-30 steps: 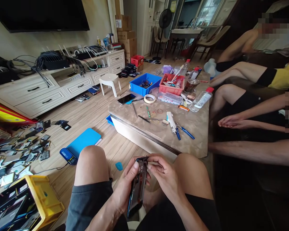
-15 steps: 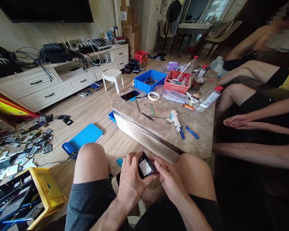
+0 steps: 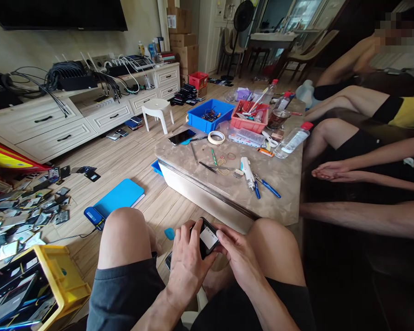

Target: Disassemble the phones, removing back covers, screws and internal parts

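Head view, looking down into the lap: a small black phone part with a white label (image 3: 207,238) sits between the knees, just off the near edge of the table. The left hand (image 3: 186,262) wraps around its left side with fingers curled over the top, and the right hand (image 3: 239,257) pinches its right edge, index finger lying across the label, so both are closed on it. A second dark piece (image 3: 169,260) peeks out under the left hand, can't tell what it is. On the floor just left of that is a little blue pick (image 3: 170,234), then a blue mat (image 3: 120,197) with a blue device (image 3: 94,217) at its corner. The marble table (image 3: 283,181) ahead is cluttered: a white electric screwdriver (image 3: 246,170), blue-handled pliers (image 3: 267,187), tweezers (image 3: 207,167), a tape roll (image 3: 216,137), a phone (image 3: 181,136), a blue bin (image 3: 210,115), a red bin (image 3: 250,117) and a clear bottle (image 3: 291,140). Bottom left there's a yellow crate (image 3: 60,276) of phones, with loose phone scrap (image 3: 24,216) spread behind it. Another person's clasped hands (image 3: 331,172) rest off to the right, well apart from the work.
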The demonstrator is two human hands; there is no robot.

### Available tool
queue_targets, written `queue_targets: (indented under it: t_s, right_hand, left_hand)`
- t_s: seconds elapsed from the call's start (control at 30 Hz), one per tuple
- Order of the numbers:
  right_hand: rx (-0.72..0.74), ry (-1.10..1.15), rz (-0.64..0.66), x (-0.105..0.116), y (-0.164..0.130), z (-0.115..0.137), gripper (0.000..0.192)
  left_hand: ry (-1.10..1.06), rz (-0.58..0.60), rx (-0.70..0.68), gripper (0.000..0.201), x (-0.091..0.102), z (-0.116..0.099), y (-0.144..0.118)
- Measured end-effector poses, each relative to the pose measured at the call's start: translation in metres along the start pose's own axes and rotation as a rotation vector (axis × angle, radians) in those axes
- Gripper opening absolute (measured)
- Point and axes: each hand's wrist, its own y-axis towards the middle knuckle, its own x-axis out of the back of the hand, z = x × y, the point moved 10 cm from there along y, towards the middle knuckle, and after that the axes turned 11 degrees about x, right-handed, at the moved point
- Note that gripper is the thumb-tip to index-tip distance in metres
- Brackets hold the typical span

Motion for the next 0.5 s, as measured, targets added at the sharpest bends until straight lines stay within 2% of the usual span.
queue_targets:
  t_s: [0.13, 0.23, 0.3, 0.37, 0.43, 0.5]
  right_hand:
    - [0.014, -0.041, 0.057, -0.005, -0.001, 0.004, 0.049]
    - [0.059, -0.204, 0.104, 0.002, 0.012, 0.015, 0.049]
    - [0.136, -0.365, 0.048, 0.025, 0.032, 0.033, 0.048]
    - [0.202, -0.507, -0.063, 0.06, 0.059, 0.056, 0.046]
    - [0.227, -0.617, -0.192, 0.101, 0.087, 0.076, 0.04]
    - [0.237, -0.732, -0.317, 0.136, 0.11, 0.092, 0.033]
  left_hand:
    - [-0.149, 0.035, 0.089, 0.071, -0.006, 0.015, 0.004]
    - [-0.384, 0.127, 0.275, 0.063, -0.014, 0.042, 0.011]
    - [-0.546, 0.232, 0.459, 0.06, -0.024, 0.061, 0.011]
    - [-0.707, 0.327, 0.637, 0.061, -0.033, 0.072, 0.006]
    - [-0.895, 0.391, 0.758, 0.065, -0.039, 0.072, -0.001]
    - [-1.074, 0.405, 0.835, 0.063, -0.043, 0.068, -0.006]
